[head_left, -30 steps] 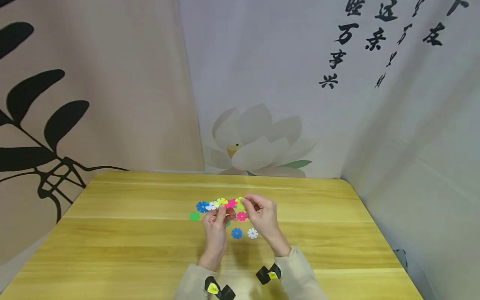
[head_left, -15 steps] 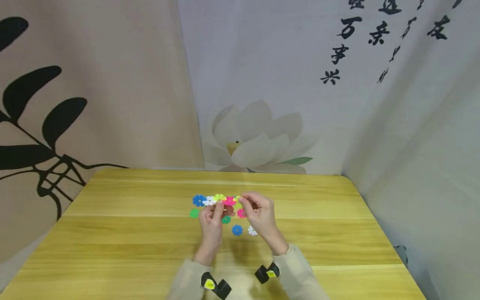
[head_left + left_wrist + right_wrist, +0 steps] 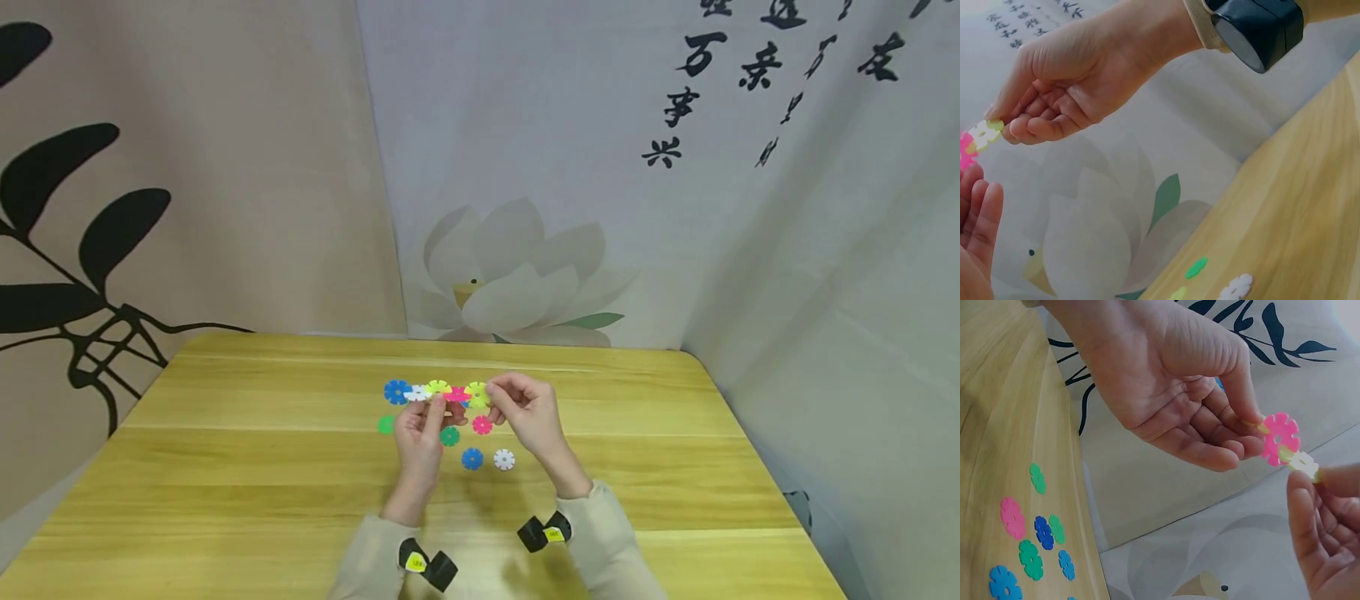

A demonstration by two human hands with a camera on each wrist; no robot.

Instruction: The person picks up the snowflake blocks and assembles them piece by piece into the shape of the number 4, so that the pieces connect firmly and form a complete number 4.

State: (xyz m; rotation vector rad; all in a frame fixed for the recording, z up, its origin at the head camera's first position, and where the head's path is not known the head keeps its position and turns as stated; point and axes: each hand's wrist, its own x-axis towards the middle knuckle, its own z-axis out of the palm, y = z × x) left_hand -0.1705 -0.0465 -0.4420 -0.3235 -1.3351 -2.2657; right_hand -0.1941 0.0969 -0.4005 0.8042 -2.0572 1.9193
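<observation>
Held up over the table is a chain of joined notched plastic discs: blue (image 3: 397, 392), white (image 3: 417, 392), yellow (image 3: 438, 387), pink (image 3: 457, 394) and a yellow end disc (image 3: 477, 395). My left hand (image 3: 417, 446) pinches the chain near its middle, thumb in front. With thumb and index finger, my right hand (image 3: 528, 412) pinches the right edge of the yellow end disc. The right wrist view shows this pale yellow disc (image 3: 1304, 465) slotted into the pink one (image 3: 1281, 439); there the other fingers of the right hand (image 3: 1329, 531) are curled.
Loose discs lie on the wooden table (image 3: 300, 483) below the hands: green (image 3: 386, 424), darker green (image 3: 450, 436), pink (image 3: 482, 425), blue (image 3: 472, 458) and white (image 3: 504, 459). A curtain with a printed lotus (image 3: 517, 275) hangs behind the table.
Both hands have risen slightly with the chain, which has shifted a little left. The right hand has slid toward the outer edge of the yellow end disc, which now shows more fully.
</observation>
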